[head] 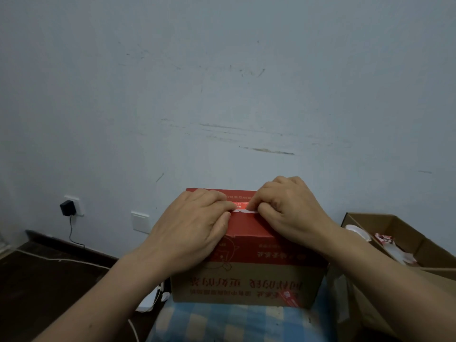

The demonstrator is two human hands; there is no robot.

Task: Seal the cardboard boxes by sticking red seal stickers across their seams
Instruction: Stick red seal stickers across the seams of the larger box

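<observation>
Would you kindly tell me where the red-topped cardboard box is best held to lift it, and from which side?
Probably by its two end walls, one hand from each side: the cardboard box stands upright on the checked cloth, and its flat top holds the seal sticker, which the left hand and right hand both touch.

Top of cardboard box (246, 227) was mostly covered by left hand (195, 225) and right hand (288, 208); the seam beneath was not seen. Red seal sticker (243, 209) showed only as a short strip between the fingertips, both ends hidden. Could not tell whether the right fingers pinched or pressed it. Print (246, 283) on box front blurred, unreadable. Open carton (394, 225) at right cut by frame edge, contents indistinct. Checked cloth (222, 322) ran off bottom edge.
</observation>
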